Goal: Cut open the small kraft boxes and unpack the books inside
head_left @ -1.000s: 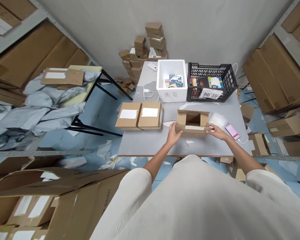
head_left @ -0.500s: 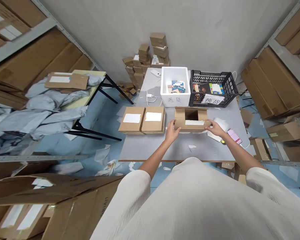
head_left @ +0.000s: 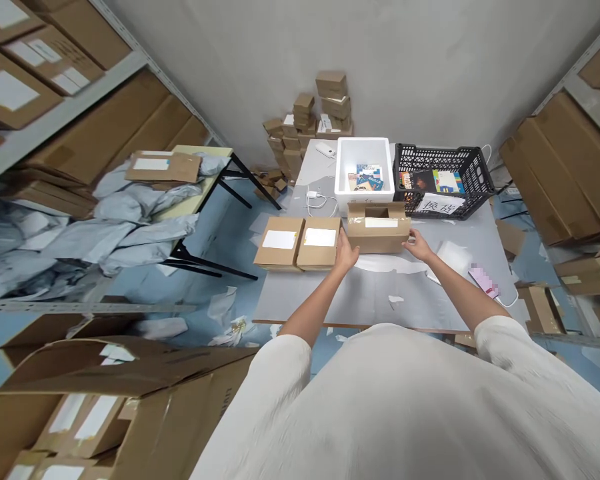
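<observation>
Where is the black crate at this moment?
In the head view, the black crate stands on the table at back right, beside the white bin, beyond the right hand.
</observation>
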The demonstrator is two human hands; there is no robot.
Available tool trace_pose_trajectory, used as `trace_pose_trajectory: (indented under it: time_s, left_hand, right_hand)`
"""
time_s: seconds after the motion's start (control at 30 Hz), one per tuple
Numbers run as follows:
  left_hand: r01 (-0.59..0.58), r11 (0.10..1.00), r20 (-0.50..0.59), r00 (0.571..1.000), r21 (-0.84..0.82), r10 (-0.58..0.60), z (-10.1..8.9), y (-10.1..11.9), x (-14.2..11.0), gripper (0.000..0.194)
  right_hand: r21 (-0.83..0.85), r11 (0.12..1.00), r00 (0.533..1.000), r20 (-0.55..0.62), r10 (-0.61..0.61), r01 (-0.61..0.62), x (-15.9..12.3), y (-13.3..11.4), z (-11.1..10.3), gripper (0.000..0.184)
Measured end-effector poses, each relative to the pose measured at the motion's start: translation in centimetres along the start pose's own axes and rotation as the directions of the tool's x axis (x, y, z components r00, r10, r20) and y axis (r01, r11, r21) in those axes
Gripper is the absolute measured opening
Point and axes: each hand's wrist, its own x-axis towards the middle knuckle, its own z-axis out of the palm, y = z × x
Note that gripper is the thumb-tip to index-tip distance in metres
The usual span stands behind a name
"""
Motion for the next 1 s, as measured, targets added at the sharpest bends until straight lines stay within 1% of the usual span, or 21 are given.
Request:
trace_pose_trajectory:
  time_s: [0.07,0.13,0.2,0.3,0.4,0.5,0.57,0.67,0.8,0.9,1.0]
  left_hand:
    - [-0.053,0.998,-0.033,0.998,0.04,0.055,0.0,-0.1,-0.9,0.084]
    - [-0.099,0.991,-0.034,0.994,0.086,0.102,0.1,0.1,-1.7,0.068]
    - [-0.153,0.982,0.018,0.988,0.11,0.152,0.6,0.6,-2.4,0.054]
    - [-0.247,0.965,0.127,0.964,0.085,0.235,2.4,1.8,-3.2,0.046]
    - [-0.298,0.954,0.213,0.934,0.026,0.286,5.1,3.2,-4.1,0.048]
    - [-0.313,0.949,0.292,0.905,-0.035,0.309,7.9,4.7,-5.2,0.052]
    - [-0.31,0.949,0.337,0.888,-0.062,0.312,9.7,5.7,-5.9,0.053]
    - [-0.294,0.953,0.386,0.873,-0.072,0.298,12.2,7.1,-6.8,0.052]
    - [-0.269,0.961,0.443,0.856,-0.058,0.266,16.0,8.9,-7.7,0.051]
    - [-0.243,0.97,0.488,0.843,-0.032,0.227,19.2,9.7,-8.4,0.052]
    - [-0.191,0.981,0.537,0.83,0.022,0.149,22.6,9.9,-9.1,0.054]
  right_hand:
    - [-0.014,0.999,0.999,-0.023,0.038,-0.038,-0.5,1.1,-0.5,0.082]
    - [-0.039,0.995,0.996,-0.033,0.087,-0.089,-1.2,2.3,-1.5,0.081]
    - [-0.06,0.992,0.993,-0.045,0.113,-0.115,-2.3,3.4,-2.7,0.074]
    - [-0.088,0.984,0.986,-0.072,0.151,-0.157,-4.4,4.7,-4.7,0.06]
    - [-0.091,0.971,0.973,-0.077,0.215,-0.222,-6.8,5.9,-6.7,0.053]
    - [-0.069,0.96,0.962,-0.066,0.266,-0.27,-8.8,7.1,-8.8,0.052]
    - [-0.064,0.953,0.953,-0.079,0.292,-0.297,-9.7,8.1,-10.4,0.051]
    - [-0.086,0.938,0.939,-0.1,0.328,-0.337,-10.4,9.7,-12.7,0.05]
    - [-0.134,0.91,0.92,-0.088,0.382,-0.391,-10.8,12.1,-15.2,0.049]
    - [-0.171,0.884,0.901,-0.072,0.429,-0.435,-11.1,13.9,-16.5,0.049]
    - [-0.213,0.854,0.877,-0.041,0.478,-0.475,-11.2,15.6,-17.1,0.049]
